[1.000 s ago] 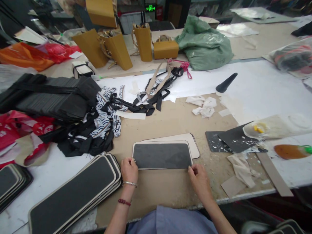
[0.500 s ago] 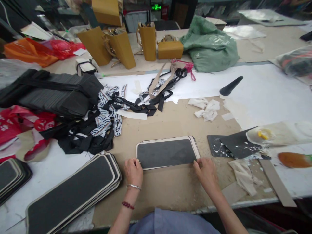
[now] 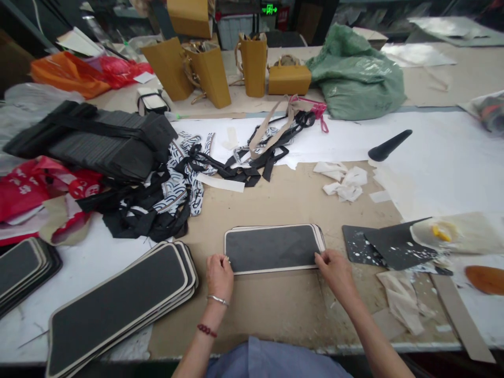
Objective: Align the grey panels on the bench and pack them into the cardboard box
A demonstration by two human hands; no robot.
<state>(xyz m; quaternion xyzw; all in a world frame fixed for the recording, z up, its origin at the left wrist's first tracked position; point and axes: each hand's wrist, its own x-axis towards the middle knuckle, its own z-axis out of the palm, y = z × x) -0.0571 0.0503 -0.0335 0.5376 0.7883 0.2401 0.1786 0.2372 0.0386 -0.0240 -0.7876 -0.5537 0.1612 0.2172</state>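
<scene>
A dark grey rectangular panel [image 3: 273, 249] with a cream edge and rounded top corners lies flat on brown board in front of me. At least one more panel peeks out under its far and right edges. My left hand [image 3: 219, 275] is closed at the near left corner, thumb and index finger pinched on the edge. At the near right corner, my right hand [image 3: 334, 270] pinches the edge the same way. To the left lies a stack of longer panels [image 3: 122, 304] in the same grey and cream.
Black-and-white patterned straps [image 3: 177, 189] tangle at left beside a bundle of grey pieces [image 3: 102, 142]. Right of the panel are glue-spotted dark sheets [image 3: 394, 244] and an orange-brown tool [image 3: 486, 279]. Mustard handbags [image 3: 252, 65] and a green sack [image 3: 354, 79] stand at the back.
The cream border now shows along the panel's whole near edge, where its right part was dark before. Both hands stay at the near corners. The whole view has shifted slightly.
</scene>
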